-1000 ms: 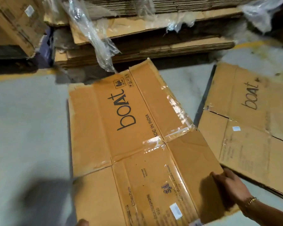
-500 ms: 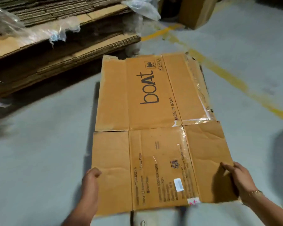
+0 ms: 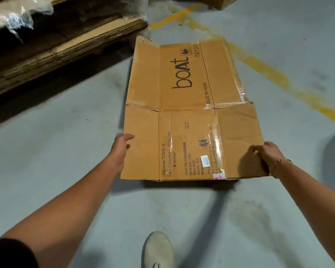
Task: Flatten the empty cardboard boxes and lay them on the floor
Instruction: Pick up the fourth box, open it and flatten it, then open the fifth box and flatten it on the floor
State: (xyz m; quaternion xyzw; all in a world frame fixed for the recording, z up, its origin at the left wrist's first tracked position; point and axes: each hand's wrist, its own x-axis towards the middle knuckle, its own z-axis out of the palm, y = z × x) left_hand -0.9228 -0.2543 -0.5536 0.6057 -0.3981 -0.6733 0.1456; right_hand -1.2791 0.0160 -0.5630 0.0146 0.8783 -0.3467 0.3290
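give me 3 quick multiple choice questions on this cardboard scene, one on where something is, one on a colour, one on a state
1. Where is the stack of cardboard sheets relative to the flattened box?
A. upper left of it
B. on top of it
C. under the shoe

2. What colour is the floor line?
A. red
B. yellow
C. white

3. How is the flattened box held?
A. left hand only
B. by neither hand
C. by both hands at its side edges

Answers:
1 A, the stack fills the upper left corner.
2 B, the painted stripe is yellow.
3 C, the left hand and right hand each grip a side.
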